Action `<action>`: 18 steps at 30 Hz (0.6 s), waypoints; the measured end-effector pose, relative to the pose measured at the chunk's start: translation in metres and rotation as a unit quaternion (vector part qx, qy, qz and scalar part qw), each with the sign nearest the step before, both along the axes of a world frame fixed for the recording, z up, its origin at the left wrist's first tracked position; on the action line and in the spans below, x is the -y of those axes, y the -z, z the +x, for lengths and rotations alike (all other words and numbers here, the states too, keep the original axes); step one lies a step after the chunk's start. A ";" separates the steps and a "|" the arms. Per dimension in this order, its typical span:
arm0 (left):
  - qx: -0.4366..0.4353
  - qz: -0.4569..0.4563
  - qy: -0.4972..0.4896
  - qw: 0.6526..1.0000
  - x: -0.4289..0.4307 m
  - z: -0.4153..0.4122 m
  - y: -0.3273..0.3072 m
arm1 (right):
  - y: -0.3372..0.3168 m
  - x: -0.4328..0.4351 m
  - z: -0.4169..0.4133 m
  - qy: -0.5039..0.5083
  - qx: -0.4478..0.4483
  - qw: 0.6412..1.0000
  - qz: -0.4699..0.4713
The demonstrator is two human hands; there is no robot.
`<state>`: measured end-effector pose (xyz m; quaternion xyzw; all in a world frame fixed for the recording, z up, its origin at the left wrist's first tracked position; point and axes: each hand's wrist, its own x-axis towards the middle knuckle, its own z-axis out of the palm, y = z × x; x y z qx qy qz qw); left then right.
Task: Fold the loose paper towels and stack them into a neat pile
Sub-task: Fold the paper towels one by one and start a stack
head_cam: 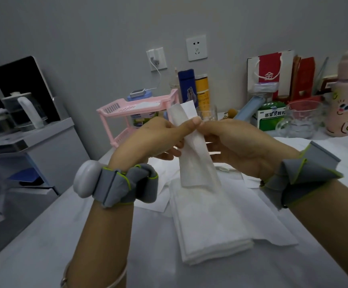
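Above the pile of folded towels (210,223), both hands meet, the left hand (154,138) and right hand (237,144) each pinching one narrow folded paper towel (196,161) held upright between them.

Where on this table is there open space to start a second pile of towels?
Bare table lies left of the folded pile, out to the left edge, and in front of it at near right. Flanking the pile are loose sheets. The back is crowded: pink rack, glass mug, medicine box, pink flask.
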<state>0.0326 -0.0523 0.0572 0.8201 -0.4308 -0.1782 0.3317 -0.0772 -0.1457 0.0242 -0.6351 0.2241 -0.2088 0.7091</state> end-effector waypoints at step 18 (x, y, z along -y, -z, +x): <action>0.013 0.215 -0.014 0.976 -0.051 0.037 -0.019 | -0.010 0.011 -0.019 -0.089 -0.275 0.909 -0.300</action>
